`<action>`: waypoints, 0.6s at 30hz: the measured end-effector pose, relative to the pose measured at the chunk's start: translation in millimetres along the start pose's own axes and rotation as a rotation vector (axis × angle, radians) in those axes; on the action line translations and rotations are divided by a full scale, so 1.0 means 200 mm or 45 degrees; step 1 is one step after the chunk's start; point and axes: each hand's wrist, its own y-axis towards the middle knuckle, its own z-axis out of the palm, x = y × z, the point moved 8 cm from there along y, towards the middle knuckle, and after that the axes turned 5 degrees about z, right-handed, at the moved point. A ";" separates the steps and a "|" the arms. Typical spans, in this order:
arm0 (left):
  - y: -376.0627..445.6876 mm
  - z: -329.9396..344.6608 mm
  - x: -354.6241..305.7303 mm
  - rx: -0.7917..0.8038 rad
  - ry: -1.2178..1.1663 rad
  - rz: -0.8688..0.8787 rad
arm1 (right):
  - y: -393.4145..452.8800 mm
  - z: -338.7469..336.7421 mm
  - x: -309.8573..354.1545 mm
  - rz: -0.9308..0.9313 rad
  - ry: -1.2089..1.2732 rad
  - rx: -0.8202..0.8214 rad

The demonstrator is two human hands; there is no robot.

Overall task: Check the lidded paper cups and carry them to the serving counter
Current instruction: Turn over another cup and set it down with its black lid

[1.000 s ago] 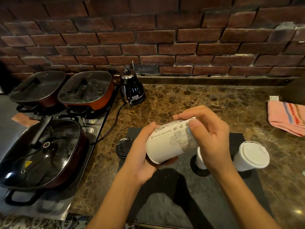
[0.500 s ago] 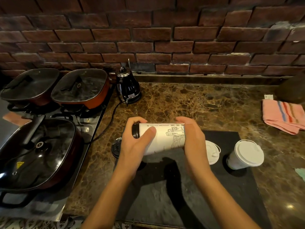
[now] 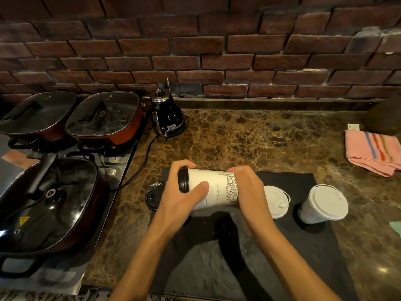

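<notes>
I hold a white printed paper cup with a black lid [image 3: 214,189] on its side above a black mat [image 3: 249,268], lid pointing left. My left hand [image 3: 182,196] grips the lid end and my right hand [image 3: 249,196] grips the base end. Behind my right hand stands a second cup with a white lid [image 3: 276,202], partly hidden. A third white-lidded cup [image 3: 323,205] stands upright on the mat to the right. A black-lidded cup [image 3: 155,197] sits at the mat's left edge, mostly hidden by my left hand.
Three lidded pans [image 3: 43,205] sit on a stove at the left. A black electric kettle [image 3: 167,115] with its cord stands by the brick wall. A pink striped cloth [image 3: 373,154] lies at the right on the brown marble counter [image 3: 249,137].
The cup has turned from tilted with its base toward me to lying sideways with the black lid pointing left. Both hands kept hold of it and lowered slightly.
</notes>
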 end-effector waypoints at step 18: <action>0.03 0.14 0.00 0.083 0.989 0.207 | -0.11 0.13 -0.10 -0.092 -0.583 0.294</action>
